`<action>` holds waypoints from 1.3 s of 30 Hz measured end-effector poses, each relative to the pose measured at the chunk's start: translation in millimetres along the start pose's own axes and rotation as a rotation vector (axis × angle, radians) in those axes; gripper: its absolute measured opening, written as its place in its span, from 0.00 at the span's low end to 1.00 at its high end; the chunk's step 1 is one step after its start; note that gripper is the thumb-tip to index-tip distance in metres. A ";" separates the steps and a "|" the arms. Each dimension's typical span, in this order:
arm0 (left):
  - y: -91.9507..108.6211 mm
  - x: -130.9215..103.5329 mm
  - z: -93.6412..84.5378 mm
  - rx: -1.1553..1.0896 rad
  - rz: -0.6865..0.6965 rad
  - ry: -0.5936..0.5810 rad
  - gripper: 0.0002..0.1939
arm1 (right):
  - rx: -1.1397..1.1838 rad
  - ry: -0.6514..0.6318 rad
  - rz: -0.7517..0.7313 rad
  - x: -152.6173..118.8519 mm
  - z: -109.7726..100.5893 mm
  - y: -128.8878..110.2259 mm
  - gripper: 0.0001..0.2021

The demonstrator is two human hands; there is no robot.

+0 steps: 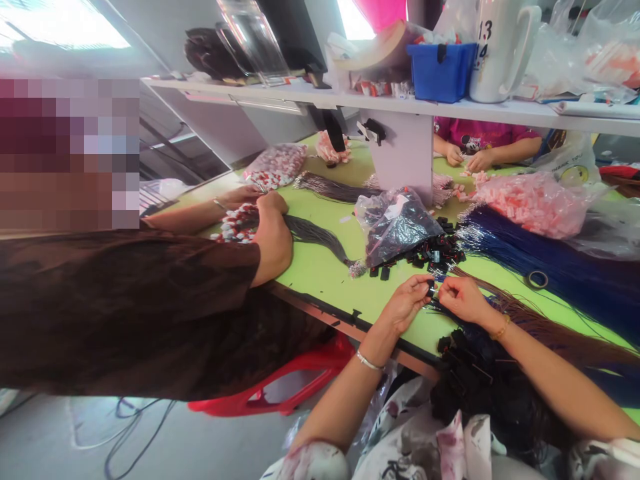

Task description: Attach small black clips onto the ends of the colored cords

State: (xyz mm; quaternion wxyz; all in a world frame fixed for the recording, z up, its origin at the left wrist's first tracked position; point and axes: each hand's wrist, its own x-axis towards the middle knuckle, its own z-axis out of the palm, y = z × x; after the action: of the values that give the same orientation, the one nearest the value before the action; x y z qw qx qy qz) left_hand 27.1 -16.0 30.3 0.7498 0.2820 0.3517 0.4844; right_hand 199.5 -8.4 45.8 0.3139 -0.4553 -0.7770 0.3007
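Note:
Over the table's front edge, my left hand (401,303) pinches a small black plastic connector housing (431,288) between thumb and fingers. My right hand (463,299) is closed in a pinch right beside it, at a thin wire whose end meets the housing; the fingers hide most of the wire. Just behind both hands lies a heap of loose black connector housings (435,253) in front of a clear plastic bag (397,227) of dark parts. Brown wires (530,307) run under my right wrist. Finished-looking black connectors on wires (475,367) hang at my lap.
Dark blue wires (550,247) and a tape roll (537,279) lie right. A bag of pink connectors (535,203) is behind them. A co-worker's arm (273,233) handles red-white connectors at left; another person (485,147) works opposite. A shelf (300,93) overhangs the table. A red stool (280,383) stands below.

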 end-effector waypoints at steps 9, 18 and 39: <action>-0.5 -3.3 6.0 0.122 0.062 0.064 0.18 | 0.000 -0.048 0.013 1.2 -0.7 -3.9 0.07; -16.2 -6.8 8.7 0.159 0.066 0.214 0.17 | -0.079 -0.166 -0.040 0.0 -0.3 -6.0 0.09; -9.2 -2.7 0.6 0.149 0.027 0.161 0.18 | -0.694 -0.178 0.215 14.8 -29.2 31.6 0.08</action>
State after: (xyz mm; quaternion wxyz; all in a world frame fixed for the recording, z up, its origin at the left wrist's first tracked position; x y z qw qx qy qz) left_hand 31.7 -21.9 24.3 0.6893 0.3020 0.4421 0.4881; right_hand 232.4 23.0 43.3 0.0387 -0.5855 -0.8048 0.0892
